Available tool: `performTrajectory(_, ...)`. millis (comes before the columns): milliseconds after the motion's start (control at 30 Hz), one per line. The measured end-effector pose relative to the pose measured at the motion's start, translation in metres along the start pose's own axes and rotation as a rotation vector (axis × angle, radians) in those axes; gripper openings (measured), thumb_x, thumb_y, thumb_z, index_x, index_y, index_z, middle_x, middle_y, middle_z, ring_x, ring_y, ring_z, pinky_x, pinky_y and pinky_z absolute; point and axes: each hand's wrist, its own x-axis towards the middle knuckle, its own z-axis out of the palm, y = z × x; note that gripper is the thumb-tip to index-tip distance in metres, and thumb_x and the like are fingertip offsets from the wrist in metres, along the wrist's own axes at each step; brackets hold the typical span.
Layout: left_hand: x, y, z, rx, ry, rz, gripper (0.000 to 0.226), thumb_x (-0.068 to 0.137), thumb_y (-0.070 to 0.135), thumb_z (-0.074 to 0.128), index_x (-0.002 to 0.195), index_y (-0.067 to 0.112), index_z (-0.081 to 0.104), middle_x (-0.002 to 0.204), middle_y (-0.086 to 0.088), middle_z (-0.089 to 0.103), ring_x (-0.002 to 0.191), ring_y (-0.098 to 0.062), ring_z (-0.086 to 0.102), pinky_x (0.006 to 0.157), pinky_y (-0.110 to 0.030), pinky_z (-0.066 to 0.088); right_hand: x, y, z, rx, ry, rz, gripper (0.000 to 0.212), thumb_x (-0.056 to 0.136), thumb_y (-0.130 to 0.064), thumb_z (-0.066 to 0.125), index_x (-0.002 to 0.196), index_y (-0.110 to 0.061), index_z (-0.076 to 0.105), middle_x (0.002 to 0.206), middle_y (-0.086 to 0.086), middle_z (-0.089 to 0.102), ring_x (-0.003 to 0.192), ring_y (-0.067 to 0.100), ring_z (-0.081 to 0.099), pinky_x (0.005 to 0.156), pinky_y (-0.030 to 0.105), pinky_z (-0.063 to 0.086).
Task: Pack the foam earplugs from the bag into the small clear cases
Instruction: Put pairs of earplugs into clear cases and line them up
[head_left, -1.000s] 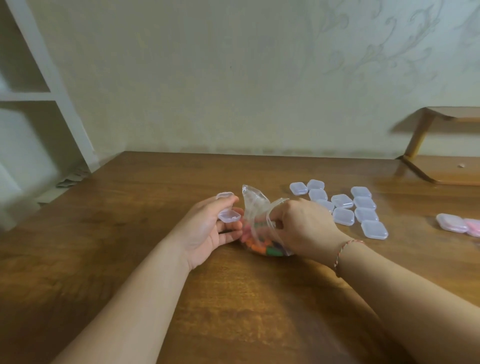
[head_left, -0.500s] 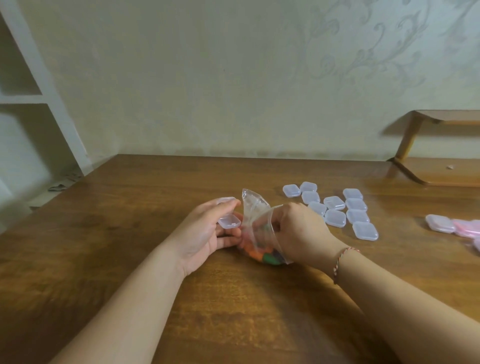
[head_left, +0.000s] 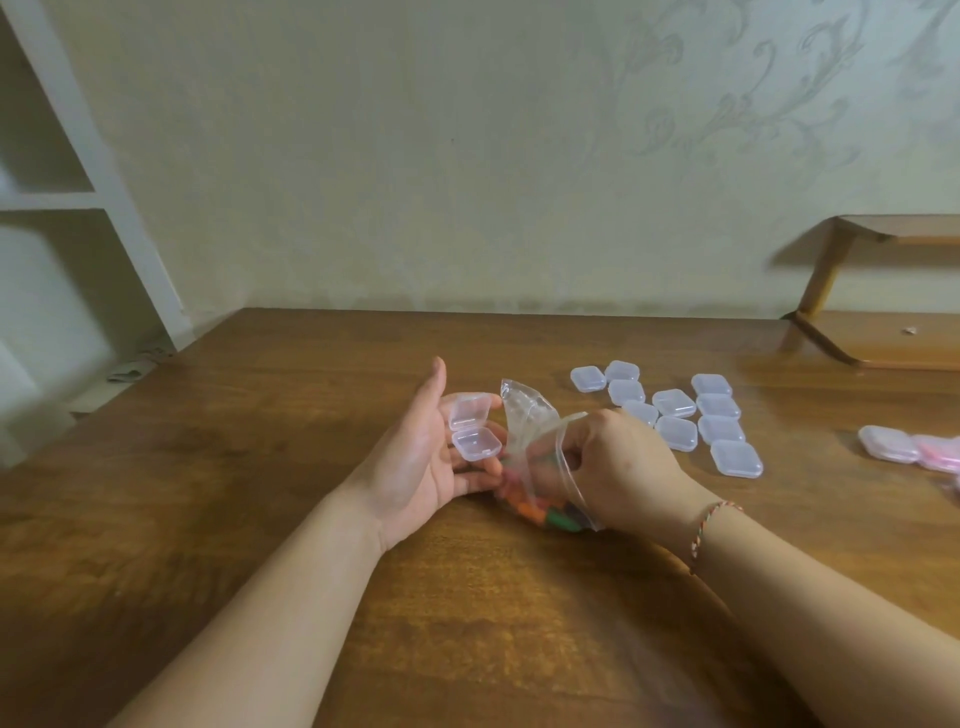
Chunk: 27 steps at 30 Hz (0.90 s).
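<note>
My left hand lies palm up over the wooden table, thumb lifted away. A small clear case rests on its straight fingers with the lid flipped open and nothing inside. Just right of it stands the clear zip bag, with orange, pink and green foam earplugs at its bottom. My right hand is pushed through the bag's mouth, its fingers curled down among the earplugs. The plastic blurs what they pinch.
Several closed clear cases lie in rows behind my right hand. Cases with pink contents sit at the right edge. A low wooden shelf stands at the back right, and white shelving at the left.
My left thumb has lifted off the case, and the case lies open on my fingers, lid folded back. My right hand has stayed inside the bag.
</note>
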Motion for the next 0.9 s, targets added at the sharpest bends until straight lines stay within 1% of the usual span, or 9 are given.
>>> performTrajectory(133,0.001,-0.001,0.000,0.043,0.002,0.011,0.078,0.083,0.072,0.032,0.125,0.013,0.060,0.098,-0.014,0.066,0.076,-0.019,0.062,0.075,-0.034,0.055,-0.004,0.004,-0.008,0.031,0.007,0.021,0.023,0.083,-0.043,0.067,0.078,-0.022,0.076,0.077,-0.002,0.071,0.065,0.015,0.065,0.060,0.037,0.057)
performTrajectory(233,0.000,-0.001,-0.001,0.053,0.016,0.029,0.078,0.080,0.071,0.035,0.124,0.012,0.061,0.098,-0.014,0.062,0.076,-0.019,0.062,0.073,-0.035,0.054,-0.017,0.006,-0.024,0.034,0.006,0.019,0.015,0.078,-0.048,0.071,0.086,-0.037,0.077,0.069,-0.008,0.069,0.058,0.007,0.061,0.049,0.022,0.050)
performTrajectory(300,-0.001,0.001,-0.002,0.066,0.047,0.051,0.077,0.081,0.071,0.035,0.123,0.013,0.061,0.100,-0.015,0.060,0.080,-0.021,0.061,0.071,-0.035,0.053,-0.031,0.012,-0.034,0.031,0.052,0.020,0.004,0.078,-0.043,0.073,0.082,-0.042,0.075,0.055,-0.009,0.062,0.053,0.003,0.056,0.045,0.018,0.041)
performTrajectory(400,-0.007,0.008,0.000,-0.001,0.076,0.153,0.066,0.088,0.064,0.037,0.121,0.013,0.064,0.102,-0.015,0.061,0.083,-0.021,0.059,0.075,-0.036,0.050,-0.056,0.019,-0.050,0.050,0.143,-0.007,0.020,0.077,-0.032,0.077,0.071,-0.049,0.069,0.048,-0.011,0.057,0.048,0.005,0.050,0.045,0.018,0.035)
performTrajectory(467,-0.016,0.010,0.010,-0.058,0.016,0.208,0.062,0.087,0.059,0.042,0.123,0.013,0.063,0.103,-0.015,0.064,0.086,-0.023,0.060,0.080,-0.040,0.049,-0.074,0.012,-0.062,0.094,0.268,-0.062,0.018,0.075,-0.032,0.077,0.072,-0.047,0.068,0.047,-0.012,0.052,0.043,0.007,0.044,0.043,0.014,0.031)
performTrajectory(600,-0.030,0.000,0.038,-0.037,-0.162,0.158,0.065,0.087,0.064,0.047,0.132,0.018,0.056,0.127,-0.020,0.063,0.117,-0.036,0.062,0.100,-0.051,0.048,-0.091,-0.015,-0.066,0.253,0.433,-0.182,0.006,0.075,-0.043,0.063,0.077,-0.042,0.069,0.048,-0.008,0.052,0.038,0.005,0.039,0.040,0.009,0.028)
performTrajectory(700,-0.032,-0.008,0.047,0.038,-0.228,0.122,0.078,0.078,0.071,0.042,0.137,0.021,0.050,0.122,-0.012,0.068,0.099,-0.026,0.068,0.083,-0.038,0.056,-0.089,-0.022,-0.052,0.142,0.426,-0.169,0.015,0.082,-0.046,0.067,0.077,-0.035,0.075,0.041,-0.012,0.046,0.039,0.007,0.043,0.040,0.020,0.039)
performTrajectory(833,-0.032,-0.011,0.049,0.098,-0.300,0.092,0.082,0.076,0.074,0.037,0.141,0.025,0.044,0.123,-0.008,0.069,0.094,-0.019,0.069,0.077,-0.028,0.054,-0.084,-0.022,-0.041,0.100,0.383,-0.121,0.041,0.081,-0.061,0.045,0.080,-0.035,0.077,0.040,-0.015,0.044,0.040,0.008,0.045,0.037,0.020,0.040)
performTrajectory(900,-0.033,-0.011,0.050,0.097,-0.324,0.089,0.085,0.075,0.075,0.038,0.143,0.025,0.042,0.120,-0.006,0.070,0.093,-0.017,0.068,0.077,-0.028,0.054,-0.082,-0.021,-0.039,0.082,0.393,-0.095,0.032,0.081,-0.058,0.053,0.078,-0.036,0.076,0.039,-0.012,0.045,0.041,0.008,0.046,0.038,0.020,0.040)
